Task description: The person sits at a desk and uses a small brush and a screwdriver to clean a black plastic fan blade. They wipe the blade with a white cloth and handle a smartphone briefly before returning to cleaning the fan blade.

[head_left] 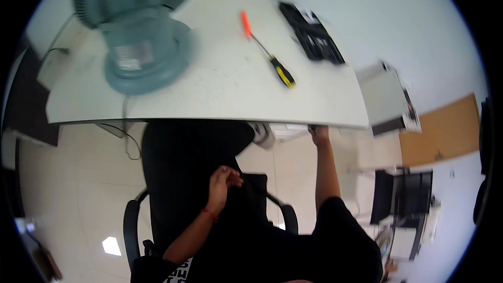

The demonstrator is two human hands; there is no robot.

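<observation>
My left hand hovers over my lap, fingers loosely bent and somewhat apart, with nothing in it. A red band circles that wrist. At the front right edge of the white table, my right hand reaches out with its fingers closed around a small dark thing. The table edge partly hides that thing, so its kind cannot be told. On the tabletop lies a screwdriver with a black and yellow handle, its shaft pointing to a slim orange-red piece.
A blue-green fan, blurred, stands on the table at left, its cord hanging over the edge. An open black case lies at the far right. A white cabinet stands beyond the table; a black chair is farther right.
</observation>
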